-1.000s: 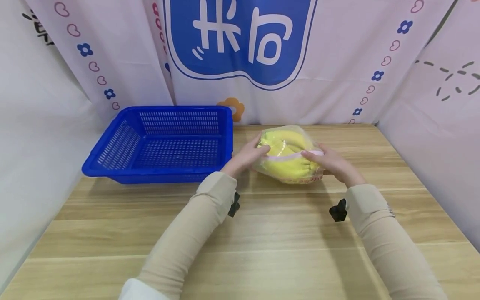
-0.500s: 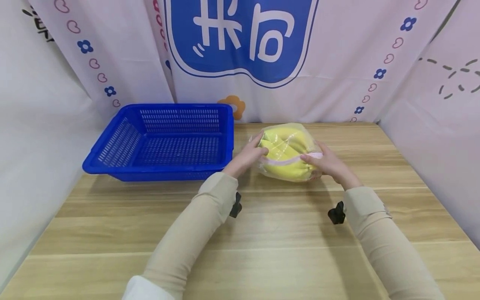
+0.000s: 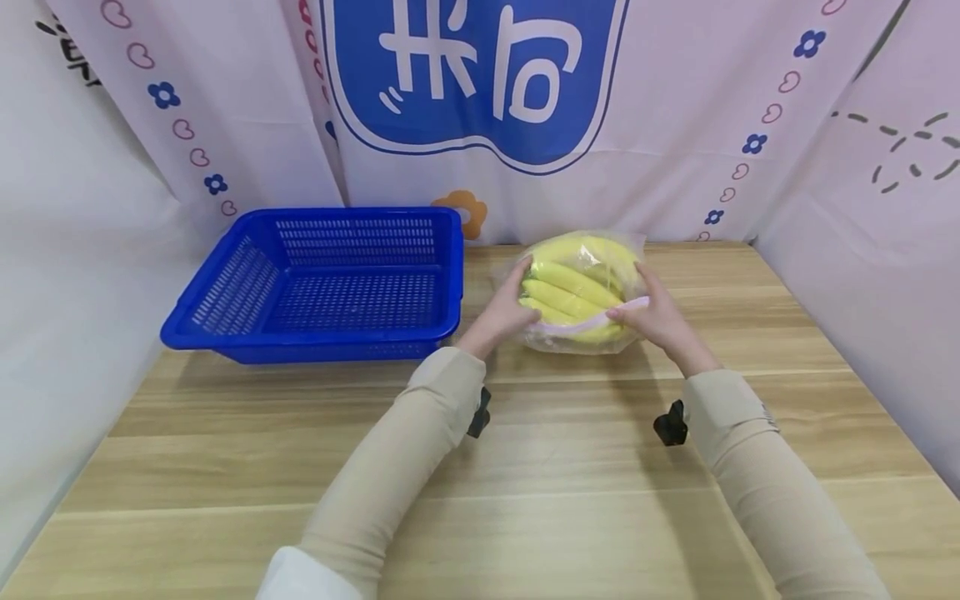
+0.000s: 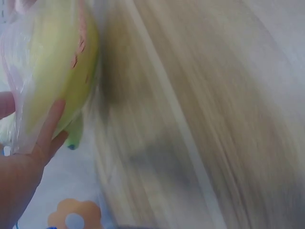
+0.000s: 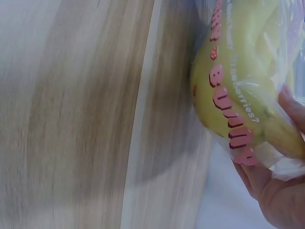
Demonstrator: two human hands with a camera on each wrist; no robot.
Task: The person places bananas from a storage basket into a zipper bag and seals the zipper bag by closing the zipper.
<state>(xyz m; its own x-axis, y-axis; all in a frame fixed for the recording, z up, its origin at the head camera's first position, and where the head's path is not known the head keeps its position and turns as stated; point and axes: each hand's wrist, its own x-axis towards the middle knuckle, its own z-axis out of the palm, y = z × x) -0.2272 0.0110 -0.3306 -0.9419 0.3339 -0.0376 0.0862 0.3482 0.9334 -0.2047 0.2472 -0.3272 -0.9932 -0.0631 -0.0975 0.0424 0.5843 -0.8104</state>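
Observation:
A clear plastic bag (image 3: 573, 292) with a pale pink strip across it holds several yellow bananas (image 3: 577, 287) at the back of the table. My left hand (image 3: 504, 315) grips the bag's left side, thumb near the pink strip. On the opposite side my right hand (image 3: 660, 317) grips it, with the thumb on the strip. In the left wrist view, fingers (image 4: 50, 124) press along the bag's underside and a greenish banana tip (image 4: 75, 131) shows beyond them. Pink lettering (image 5: 228, 105) runs over the bag in the right wrist view.
A blue plastic basket (image 3: 345, 340) with slotted walls stands left of the bag, nothing inside it. Under everything is a wood-grain table (image 3: 555, 500). A printed white curtain (image 3: 675, 100) hangs right behind the table's back edge.
Both hands have tilted the bag, so its top now leans further back and more bananas show above the pink strip. The basket has stayed in place.

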